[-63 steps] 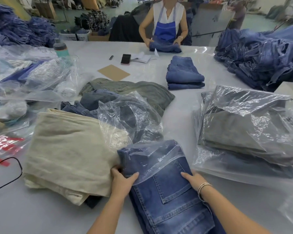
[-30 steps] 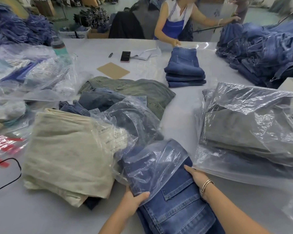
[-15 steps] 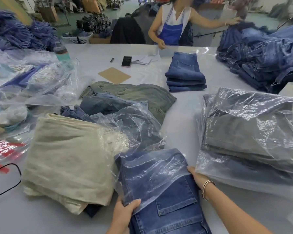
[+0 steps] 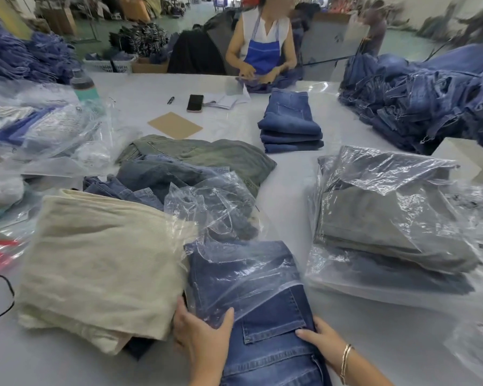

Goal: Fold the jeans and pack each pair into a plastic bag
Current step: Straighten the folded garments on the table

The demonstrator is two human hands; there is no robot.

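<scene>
A folded pair of blue jeans (image 4: pixel 273 344) lies at the near edge of the table, its far half inside a clear plastic bag (image 4: pixel 243 271). My left hand (image 4: pixel 201 335) grips the bag's open edge at the left side of the jeans, thumb on top of the plastic. My right hand (image 4: pixel 318 341) holds the right side of the jeans below the bag's mouth, fingers curled at the fold. The pocket end of the jeans is still outside the bag.
A folded cream garment (image 4: pixel 101 263) lies to the left, touching the bag. Bagged grey jeans (image 4: pixel 388 218) are stacked on the right. Loose jeans and crumpled plastic (image 4: pixel 207 201) lie behind. Folded blue jeans (image 4: pixel 290 126) and a person sit at the far side.
The bag's mouth has been drawn further over the jeans toward me. Both hands slid back along the sides of the jeans. The person opposite turned back to the table.
</scene>
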